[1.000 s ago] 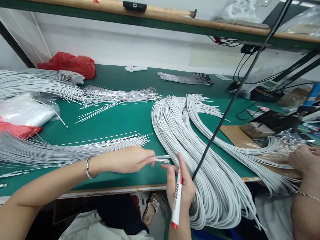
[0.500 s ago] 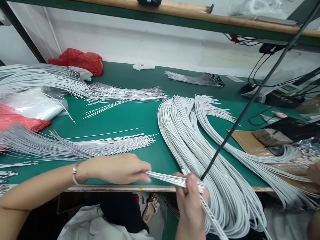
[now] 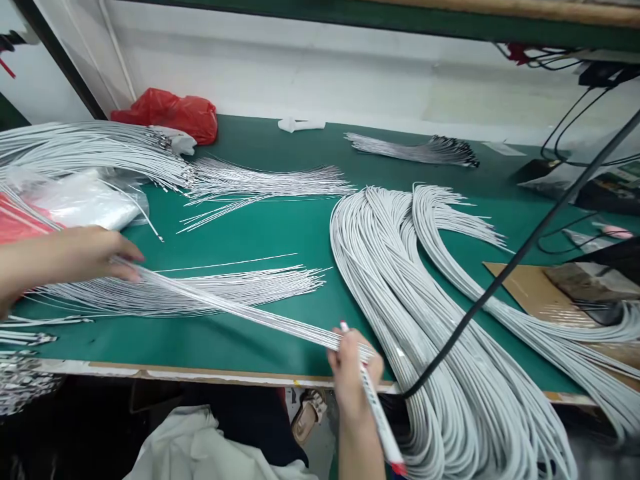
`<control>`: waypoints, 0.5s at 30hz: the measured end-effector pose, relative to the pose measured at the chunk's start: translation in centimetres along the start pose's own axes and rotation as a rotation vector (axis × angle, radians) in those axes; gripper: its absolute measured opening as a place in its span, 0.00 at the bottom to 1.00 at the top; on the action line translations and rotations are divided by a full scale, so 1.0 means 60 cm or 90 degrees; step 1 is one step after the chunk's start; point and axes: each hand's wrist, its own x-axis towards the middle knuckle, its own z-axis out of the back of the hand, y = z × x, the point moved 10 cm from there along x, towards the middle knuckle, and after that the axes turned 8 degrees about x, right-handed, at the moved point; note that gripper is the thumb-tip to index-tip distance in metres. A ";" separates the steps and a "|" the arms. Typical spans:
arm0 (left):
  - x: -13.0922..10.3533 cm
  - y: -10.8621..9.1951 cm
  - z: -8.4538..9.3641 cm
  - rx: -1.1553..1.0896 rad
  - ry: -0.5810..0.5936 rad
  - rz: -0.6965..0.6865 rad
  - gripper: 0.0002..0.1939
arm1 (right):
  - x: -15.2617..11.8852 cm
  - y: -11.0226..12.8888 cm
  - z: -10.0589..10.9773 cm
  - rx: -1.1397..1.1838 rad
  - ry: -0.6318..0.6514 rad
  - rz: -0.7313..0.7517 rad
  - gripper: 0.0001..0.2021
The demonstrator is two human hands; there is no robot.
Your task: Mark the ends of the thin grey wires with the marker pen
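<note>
A thin bundle of white wires (image 3: 250, 316) stretches taut across the front of the green table. My left hand (image 3: 75, 260), at the left, pinches it near one end. At the front edge my right hand (image 3: 353, 367) is closed around the other end. The same right hand holds a white marker pen with red ends (image 3: 376, 410), which slants down towards me. Beneath the stretched bundle lies a pile of loose thin wires (image 3: 250, 290). Just right of my right hand, a thick heap of white cables (image 3: 395, 267) hangs over the table edge.
More cables (image 3: 90, 157) lie at the back left beside a red bag (image 3: 170, 117) and a clear plastic bag (image 3: 93, 203). A short wire bundle (image 3: 415, 151) rests near the wall. A black cord (image 3: 490, 300) slants across the right side, before a cardboard sheet (image 3: 520, 287).
My left hand has moved far left and slightly up along the wires, so a longer stretch shows between my hands. My right hand has shifted slightly left. The view has turned a little.
</note>
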 end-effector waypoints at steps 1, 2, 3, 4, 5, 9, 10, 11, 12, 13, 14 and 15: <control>0.011 -0.019 -0.030 0.088 0.042 0.022 0.19 | -0.002 -0.016 -0.024 -0.027 0.035 -0.019 0.23; 0.019 -0.061 -0.060 0.113 0.078 -0.005 0.18 | -0.005 -0.025 -0.044 -0.049 0.068 -0.027 0.24; 0.025 -0.125 -0.085 0.088 0.093 -0.081 0.17 | -0.007 -0.028 -0.058 -0.061 0.092 -0.021 0.24; 0.028 -0.194 -0.106 0.041 0.103 -0.160 0.16 | -0.008 -0.026 -0.067 -0.069 0.106 -0.009 0.24; 0.026 -0.266 -0.121 -0.010 0.104 -0.246 0.16 | -0.010 -0.022 -0.071 -0.076 0.111 0.002 0.24; 0.022 -0.454 -0.161 -0.164 0.137 -0.418 0.16 | -0.010 -0.006 -0.061 -0.099 0.092 0.027 0.22; 0.024 -0.473 -0.170 -0.200 0.168 -0.425 0.15 | -0.009 -0.003 -0.055 -0.109 0.086 0.034 0.22; 0.027 -0.485 -0.177 -0.233 0.201 -0.425 0.15 | -0.008 0.000 -0.048 -0.119 0.081 0.046 0.22; 0.030 -0.489 -0.182 -0.259 0.227 -0.420 0.15 | -0.008 0.005 -0.041 -0.129 0.075 0.064 0.22; 0.034 -0.489 -0.183 -0.279 0.241 -0.413 0.15 | -0.007 0.011 -0.032 -0.137 0.066 0.087 0.20; 0.038 -0.486 -0.184 -0.293 0.252 -0.404 0.15 | -0.007 0.017 -0.023 -0.142 0.055 0.112 0.18; 0.042 -0.481 -0.184 -0.300 0.262 -0.393 0.16 | -0.008 0.022 -0.013 -0.141 0.041 0.134 0.16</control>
